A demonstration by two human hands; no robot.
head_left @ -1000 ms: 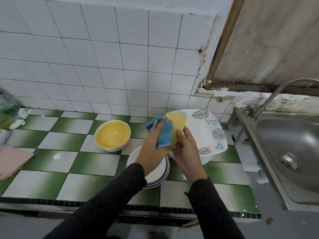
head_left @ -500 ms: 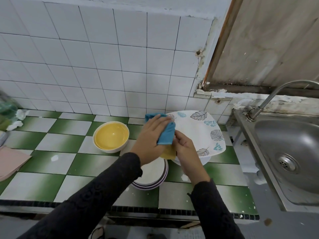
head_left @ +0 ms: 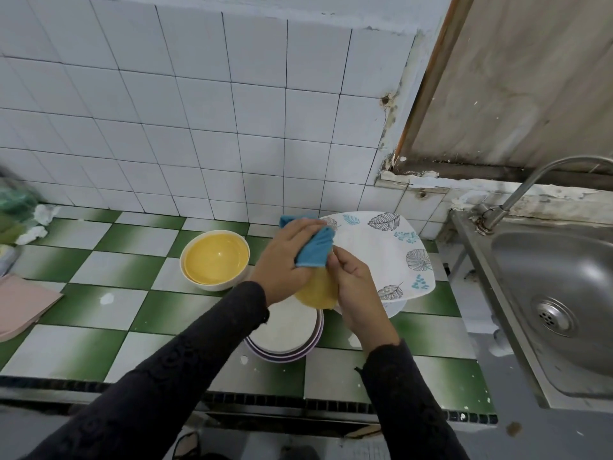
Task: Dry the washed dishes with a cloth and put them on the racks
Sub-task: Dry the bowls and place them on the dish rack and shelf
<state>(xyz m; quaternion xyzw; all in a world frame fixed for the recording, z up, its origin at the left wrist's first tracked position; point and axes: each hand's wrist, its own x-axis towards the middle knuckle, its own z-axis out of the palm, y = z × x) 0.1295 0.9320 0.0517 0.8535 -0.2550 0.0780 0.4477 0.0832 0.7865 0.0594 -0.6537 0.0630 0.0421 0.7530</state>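
Left hand [head_left: 285, 257] clasping the blue cloth [head_left: 315, 249] against a yellow dish [head_left: 318, 292] gripped by the right hand [head_left: 355, 287], above stacked plates [head_left: 285, 330] on the green-and-white checked counter [head_left: 83, 346]; white-tiled wall [head_left: 199, 127] at 12 o'clock, steel sink [head_left: 564, 260] at 3 o'clock.

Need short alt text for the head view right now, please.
The left hand presses a blue cloth on a small yellow dish that the right hand grips, above a tiled counter. Nearby sit a leaf-patterned plate, a yellow bowl and stacked white plates.
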